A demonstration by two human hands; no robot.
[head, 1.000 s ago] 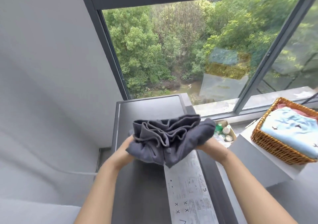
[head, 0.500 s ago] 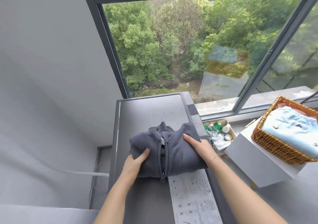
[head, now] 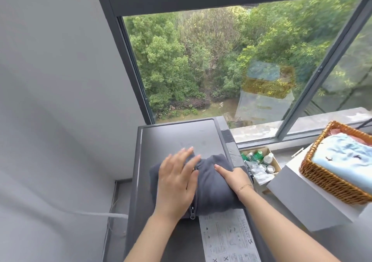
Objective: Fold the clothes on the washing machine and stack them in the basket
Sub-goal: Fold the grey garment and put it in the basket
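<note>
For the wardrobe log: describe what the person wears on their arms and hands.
Both forearms are bare, with no sleeves in view and no gloves. The right hand has a thin gold-coloured chain bracelet at the wrist. The left hand shows no ring, watch or bracelet. No markings are visible on either arm.

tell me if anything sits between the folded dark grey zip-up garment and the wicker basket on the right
Nothing visible blocks it. The folded dark grey zip-up garment lies under both hands. Between it and the wicker basket is an open gap, with a cardboard box of bottles lower down.
</note>
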